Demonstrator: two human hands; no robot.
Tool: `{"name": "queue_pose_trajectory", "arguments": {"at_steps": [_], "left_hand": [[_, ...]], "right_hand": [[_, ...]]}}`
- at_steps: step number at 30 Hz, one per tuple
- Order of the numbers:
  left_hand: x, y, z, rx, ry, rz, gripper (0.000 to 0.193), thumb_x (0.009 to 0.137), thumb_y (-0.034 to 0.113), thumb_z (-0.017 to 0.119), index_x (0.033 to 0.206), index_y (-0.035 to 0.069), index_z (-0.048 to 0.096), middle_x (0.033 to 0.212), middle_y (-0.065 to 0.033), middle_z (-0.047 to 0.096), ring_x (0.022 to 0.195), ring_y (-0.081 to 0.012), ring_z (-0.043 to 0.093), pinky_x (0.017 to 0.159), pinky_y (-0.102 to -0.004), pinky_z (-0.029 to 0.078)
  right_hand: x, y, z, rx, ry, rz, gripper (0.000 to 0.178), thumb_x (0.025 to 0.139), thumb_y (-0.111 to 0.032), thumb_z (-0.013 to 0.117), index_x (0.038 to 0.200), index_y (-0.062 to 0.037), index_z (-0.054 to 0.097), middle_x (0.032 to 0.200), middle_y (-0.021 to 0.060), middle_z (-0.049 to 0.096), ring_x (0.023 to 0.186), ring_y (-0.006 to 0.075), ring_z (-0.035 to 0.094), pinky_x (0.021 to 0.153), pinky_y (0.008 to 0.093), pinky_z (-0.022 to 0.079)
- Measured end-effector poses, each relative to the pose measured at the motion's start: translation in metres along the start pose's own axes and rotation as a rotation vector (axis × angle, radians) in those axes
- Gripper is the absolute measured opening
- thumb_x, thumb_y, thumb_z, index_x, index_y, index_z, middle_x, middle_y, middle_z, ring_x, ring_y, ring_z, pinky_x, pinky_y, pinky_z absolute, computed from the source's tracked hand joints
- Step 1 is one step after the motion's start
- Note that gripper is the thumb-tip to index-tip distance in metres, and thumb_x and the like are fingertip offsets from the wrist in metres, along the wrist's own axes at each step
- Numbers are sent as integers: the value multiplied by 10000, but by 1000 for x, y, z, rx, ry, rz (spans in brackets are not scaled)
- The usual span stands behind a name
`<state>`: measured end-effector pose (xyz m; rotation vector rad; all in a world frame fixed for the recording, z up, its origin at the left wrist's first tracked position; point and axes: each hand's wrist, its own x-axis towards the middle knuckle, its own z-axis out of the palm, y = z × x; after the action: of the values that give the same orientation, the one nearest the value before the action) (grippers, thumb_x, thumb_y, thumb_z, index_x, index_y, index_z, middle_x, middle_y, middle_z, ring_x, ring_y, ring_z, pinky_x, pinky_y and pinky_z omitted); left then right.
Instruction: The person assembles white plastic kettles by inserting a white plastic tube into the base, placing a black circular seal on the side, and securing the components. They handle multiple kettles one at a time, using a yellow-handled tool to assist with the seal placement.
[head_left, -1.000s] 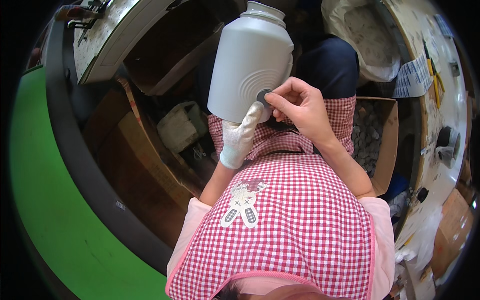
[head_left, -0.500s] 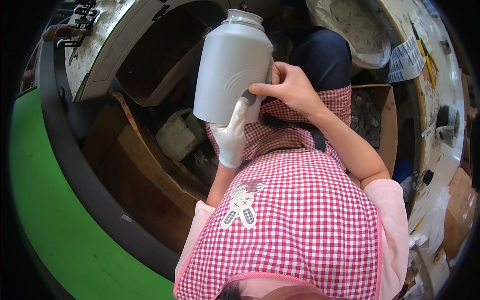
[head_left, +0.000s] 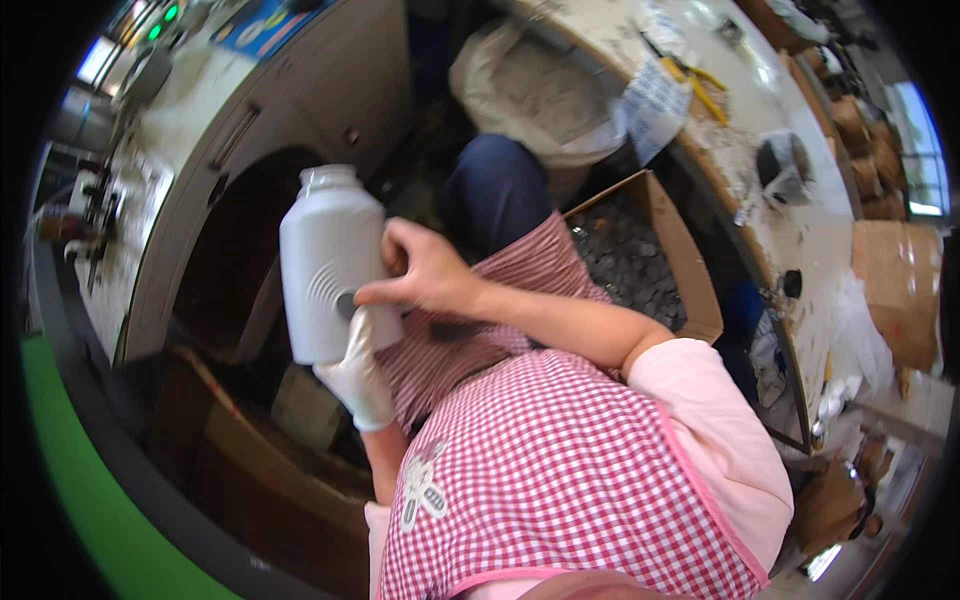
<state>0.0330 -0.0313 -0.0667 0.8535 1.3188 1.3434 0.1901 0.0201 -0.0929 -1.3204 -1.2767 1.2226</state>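
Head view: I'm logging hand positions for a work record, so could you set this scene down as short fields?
Bottle: pale grey, neck toward picture top, no lid visible
Disc: dark, against the bottle's side, beside ridged arcs
Left hand: white glove, at the bottle's base, thumb at the disc
Right hand: bare, thumb at the disc, index finger by the bottle's side
Clothing: checked apron
Beyond right forearm: cardboard box of dark pieces
Right bench: yellow-handled tool
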Motion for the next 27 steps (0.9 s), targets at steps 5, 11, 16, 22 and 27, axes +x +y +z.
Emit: {"name": "queue_pose_trajectory", "arguments": {"at_steps": [5,11,16,22,27], "left_hand": [[9,11,4,-36,1,153,413,954,20,691,1344,-90,607,1276,-145,672,1122,-224,662,1009,-370,535],[20,16,-25,-225,-18,4,360,1016,159,644,1297,-66,627,1277,-151,667,1140,-243,681,920,-371,607],[21,4,-13,-430,-56,-238,412,1008,175,655,1350,-49,606,1273,-151,665,1168,-226,656,1002,-386,554],[21,7,11,-512,-42,-449,497,1016,190,656,1455,-10,539,1412,-161,615,1308,-281,597,1118,-493,490],[16,15,11,-90,-71,-180,428,1053,211,618,1418,-6,564,1365,-114,645,1248,-236,626,1039,-423,528]], "right_hand": [[22,-7,-60,-43,-41,-103,422,885,-409,836,888,-30,651,805,96,658,701,210,627,684,349,507],[116,-14,-353,-946,815,-152,355,999,-386,621,1086,-58,724,1011,179,726,967,371,703,847,476,552],[156,56,-528,-1532,610,71,309,990,-315,603,1130,-70,729,1131,214,709,1070,426,681,934,517,549],[179,96,-579,-989,914,-176,348,998,-232,501,1148,11,700,1003,249,714,950,355,697,861,481,554],[123,-19,-400,202,289,-51,404,1133,-293,478,1363,13,605,742,-38,487,606,42,453,525,202,376]]}}
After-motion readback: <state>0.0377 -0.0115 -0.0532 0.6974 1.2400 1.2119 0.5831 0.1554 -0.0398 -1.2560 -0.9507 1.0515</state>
